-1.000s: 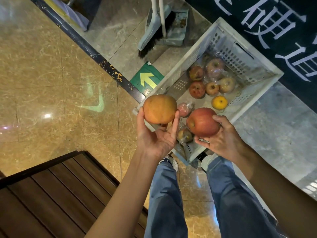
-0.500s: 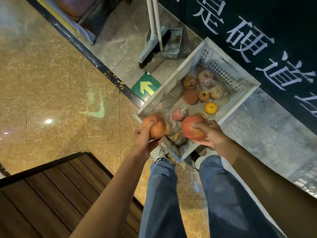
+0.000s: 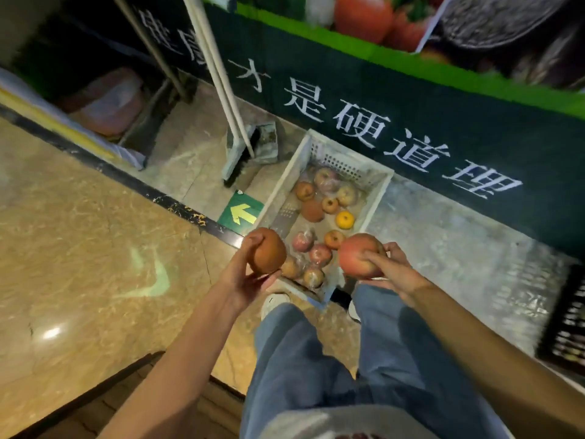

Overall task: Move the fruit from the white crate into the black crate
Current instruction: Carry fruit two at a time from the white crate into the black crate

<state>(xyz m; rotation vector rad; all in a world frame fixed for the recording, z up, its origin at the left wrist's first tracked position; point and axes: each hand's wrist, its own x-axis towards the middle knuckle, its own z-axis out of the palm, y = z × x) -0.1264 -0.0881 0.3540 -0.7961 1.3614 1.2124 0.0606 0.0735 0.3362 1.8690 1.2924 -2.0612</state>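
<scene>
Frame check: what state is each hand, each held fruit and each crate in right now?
left hand: grips the brown pear, held in the air.
brown pear: out of the crate, in the left hand.
right hand: grips the red apple.
red apple: in the air, in the right hand.
white crate: on the floor, fruit inside.
black crate: cut off at the frame's right edge, contents unclear.

A grey broom (image 3: 235, 153) and a grey dustpan (image 3: 266, 144) stood beside a green floor sticker with a yellow arrow (image 3: 241, 213), below a dark green banner with white characters (image 3: 443, 99), on a glossy tan marble floor (image 3: 79, 232).
</scene>
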